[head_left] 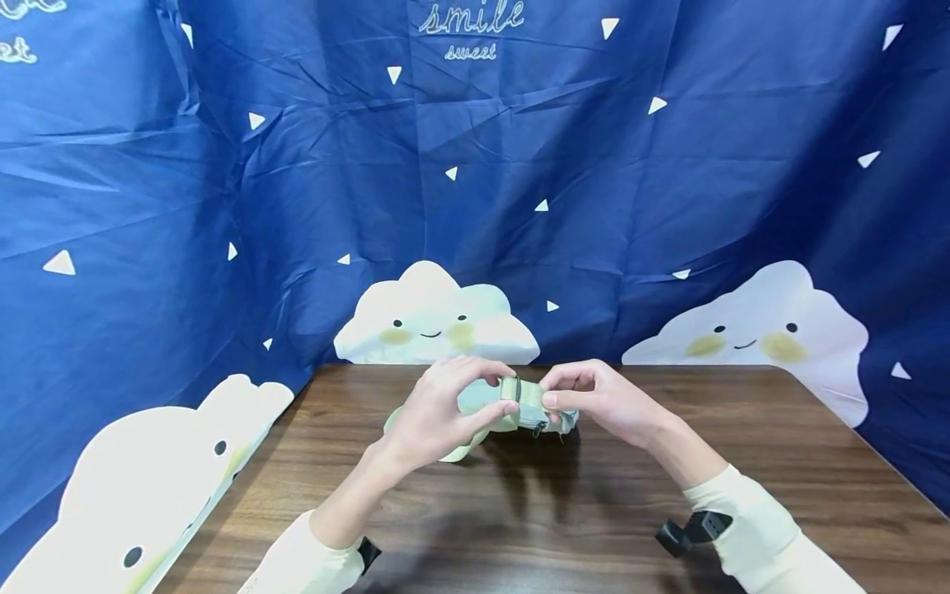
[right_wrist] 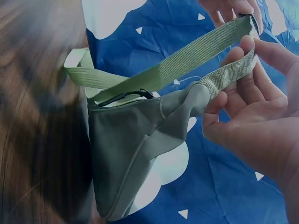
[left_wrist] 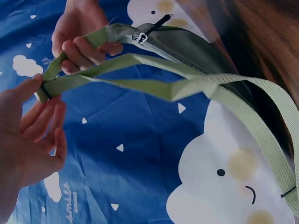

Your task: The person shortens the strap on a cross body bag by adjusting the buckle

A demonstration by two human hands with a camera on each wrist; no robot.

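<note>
A small grey-green zippered waist bag (right_wrist: 126,158) with a light green webbing strap (left_wrist: 154,88) is held up over the table. My left hand (head_left: 449,408) pinches the strap at a dark slider buckle (left_wrist: 45,91) between thumb and fingertips. The right hand (head_left: 604,400) pinches the strap just beside the buckle, near where the webbing joins the bag's end, as the right wrist view shows. A black zipper pull (right_wrist: 145,93) hangs at the bag's top edge. The rest of the strap loops loosely toward the table on the left.
The brown wood-grain table (head_left: 594,511) lies under both hands. A blue curtain (head_left: 475,181) printed with white clouds and triangles hangs behind and to the sides of it. Dark bands with small devices (head_left: 693,532) sit on the wrists over pale sleeves.
</note>
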